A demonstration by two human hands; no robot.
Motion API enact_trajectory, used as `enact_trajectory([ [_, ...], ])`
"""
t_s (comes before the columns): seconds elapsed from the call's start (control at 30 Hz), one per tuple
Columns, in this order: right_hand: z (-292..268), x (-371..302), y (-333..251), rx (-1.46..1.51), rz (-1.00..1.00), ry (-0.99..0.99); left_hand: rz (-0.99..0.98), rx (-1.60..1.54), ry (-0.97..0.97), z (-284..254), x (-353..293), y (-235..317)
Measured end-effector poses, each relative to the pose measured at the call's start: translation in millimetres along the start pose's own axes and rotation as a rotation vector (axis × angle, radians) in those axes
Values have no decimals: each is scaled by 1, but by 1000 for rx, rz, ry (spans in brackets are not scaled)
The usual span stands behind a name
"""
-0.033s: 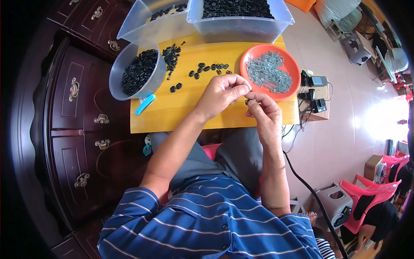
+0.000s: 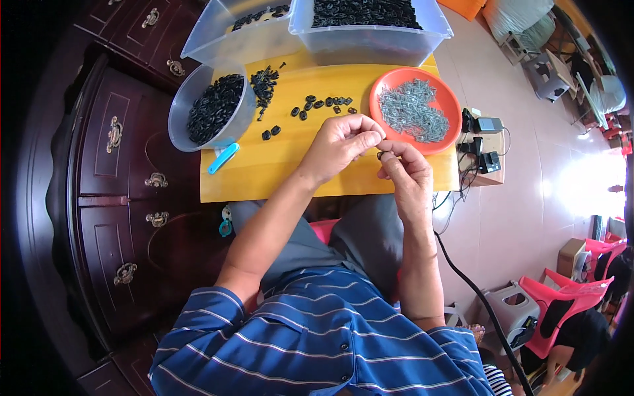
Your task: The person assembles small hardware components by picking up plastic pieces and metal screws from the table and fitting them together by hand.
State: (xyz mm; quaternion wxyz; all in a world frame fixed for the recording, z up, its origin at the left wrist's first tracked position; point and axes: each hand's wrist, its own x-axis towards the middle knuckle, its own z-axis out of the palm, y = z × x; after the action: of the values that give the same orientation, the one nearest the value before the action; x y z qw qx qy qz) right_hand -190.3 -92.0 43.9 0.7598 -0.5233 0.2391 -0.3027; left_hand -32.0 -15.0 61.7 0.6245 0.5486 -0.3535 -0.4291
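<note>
Over the front right of the yellow table (image 2: 290,175), my hands nearly meet. My right hand (image 2: 408,173) pinches a small black oval piece (image 2: 380,156), mostly covered by the thumb and fingers. Just left of it, my left hand (image 2: 343,144) is closed, thumb against fingertips; what it holds, if anything, is too small to make out. Beyond my hands, several small black oval pieces (image 2: 310,99) lie loose on the tabletop. An orange-red bowl (image 2: 456,112) behind my right hand contains many small silvery metal pieces (image 2: 415,109).
At the back left stands a round clear tub (image 2: 177,122) of black parts, beside a pile of black screw-like pieces (image 2: 264,86) and a blue-handled tool (image 2: 224,159). Two clear bins (image 2: 251,43) (image 2: 370,49) line the far edge. Chargers (image 2: 489,124) with cables sit right of the table.
</note>
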Motion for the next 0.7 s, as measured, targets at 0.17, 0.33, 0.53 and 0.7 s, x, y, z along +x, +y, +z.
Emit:
enact_trajectory([
  [0.17, 6, 1, 2, -51, -41, 42, 51, 9, 63, -1, -14, -1],
  [0.33, 7, -1, 2, -91, -45, 31, 78, 49, 56, -5, -20, -4],
  [0.53, 8, -1, 3, -119, -74, 39, 124, 126, 60, -5, -21, -6],
  [0.7, 10, -1, 3, -97, -93, 57, 132, 204, 24, -8, -20, -12],
])
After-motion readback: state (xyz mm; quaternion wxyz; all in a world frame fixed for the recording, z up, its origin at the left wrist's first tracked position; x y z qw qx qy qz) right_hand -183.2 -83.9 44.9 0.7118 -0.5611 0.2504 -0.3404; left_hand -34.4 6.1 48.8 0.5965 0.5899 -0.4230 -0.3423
